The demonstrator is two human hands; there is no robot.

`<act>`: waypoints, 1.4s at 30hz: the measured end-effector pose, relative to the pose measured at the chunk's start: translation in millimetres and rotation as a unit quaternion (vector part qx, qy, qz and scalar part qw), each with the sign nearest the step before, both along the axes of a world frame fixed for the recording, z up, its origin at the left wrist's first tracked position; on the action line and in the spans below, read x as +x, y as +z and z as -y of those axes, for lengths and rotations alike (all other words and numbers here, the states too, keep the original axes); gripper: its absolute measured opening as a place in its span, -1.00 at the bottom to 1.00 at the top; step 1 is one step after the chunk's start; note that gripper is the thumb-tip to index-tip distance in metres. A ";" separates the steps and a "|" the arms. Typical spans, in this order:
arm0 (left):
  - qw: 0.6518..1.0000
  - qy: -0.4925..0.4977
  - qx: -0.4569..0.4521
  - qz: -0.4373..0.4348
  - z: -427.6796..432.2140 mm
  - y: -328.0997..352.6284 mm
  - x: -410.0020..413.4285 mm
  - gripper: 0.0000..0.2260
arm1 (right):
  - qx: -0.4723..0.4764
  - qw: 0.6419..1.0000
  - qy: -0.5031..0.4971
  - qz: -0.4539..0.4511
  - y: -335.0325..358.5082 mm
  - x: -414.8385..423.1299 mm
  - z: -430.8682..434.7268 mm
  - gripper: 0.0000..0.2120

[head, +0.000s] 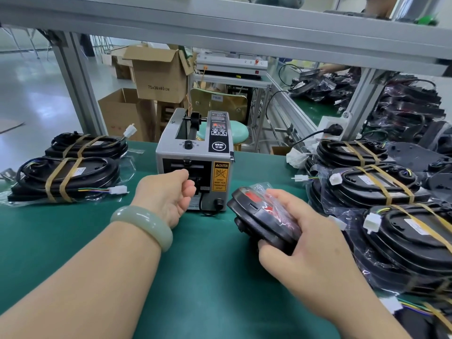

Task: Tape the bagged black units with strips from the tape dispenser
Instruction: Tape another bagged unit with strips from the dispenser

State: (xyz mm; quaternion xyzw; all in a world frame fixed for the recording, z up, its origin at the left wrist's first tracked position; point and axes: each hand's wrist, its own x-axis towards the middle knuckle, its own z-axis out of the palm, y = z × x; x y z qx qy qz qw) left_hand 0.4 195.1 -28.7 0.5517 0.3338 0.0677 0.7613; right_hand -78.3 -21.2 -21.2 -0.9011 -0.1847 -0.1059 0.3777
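Observation:
A grey tape dispenser (195, 152) stands mid-table on the green mat. My left hand (168, 194), with a pale green bangle on the wrist, reaches to the dispenser's front outlet with fingers curled there; whether a tape strip is between them is hidden. My right hand (308, 241) grips a bagged black unit (259, 216) with a red patch, tilted up just right of the dispenser.
Two taped black units (68, 177) lie at the left of the green mat (208, 277). Several more taped bagged units (381, 182) are stacked at the right. Cardboard boxes (159, 74) and a frame post (78, 84) stand behind the table's far edge.

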 end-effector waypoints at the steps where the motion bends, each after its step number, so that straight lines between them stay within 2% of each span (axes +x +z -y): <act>1: 1.000 0.005 -0.002 -0.003 0.3 -0.1 1.5 -0.92 | 0.000 1.000 0.002 -0.003 -0.6 -0.2 -0.3 -0.34; 11: 0.999 0.041 -0.006 -0.009 5.5 -5.3 5.7 -0.93 | 0.008 1.000 0.003 -0.008 -1.7 -5.8 -2.8 -0.29; 16: 0.994 -0.068 -0.027 0.081 11.3 13.6 -51.0 -0.86 | 0.028 0.999 0.015 -0.024 -1.0 -5.4 2.1 -0.30; 19: 0.975 -0.168 0.035 0.140 17.0 27.3 -89.2 -0.84 | 0.039 0.998 0.030 -0.030 -2.3 -7.0 4.4 -0.30; 21: 0.960 -0.199 0.101 0.170 23.3 34.2 -106.4 -0.78 | 0.046 0.998 0.029 -0.023 -4.9 -9.1 3.6 -0.29; 22: 0.953 -0.204 0.132 0.180 26.7 35.0 -112.6 -0.74 | 0.049 0.998 0.029 -0.019 -6.2 -10.3 2.5 -0.30; 28: 0.937 -0.206 0.213 0.183 44.9 28.5 -125.2 -0.78 | 0.039 0.999 0.032 0.000 -9.4 -13.5 -5.4 -0.29; 35: 0.932 -0.198 0.246 0.177 44.3 18.9 -122.5 -0.81 | 0.007 1.000 0.011 0.027 -10.7 -13.4 -8.4 -0.29; 42: 0.937 -0.191 0.232 0.177 45.3 17.5 -119.4 -0.82 | 0.012 1.000 0.011 0.026 -13.0 -13.3 -8.7 -0.26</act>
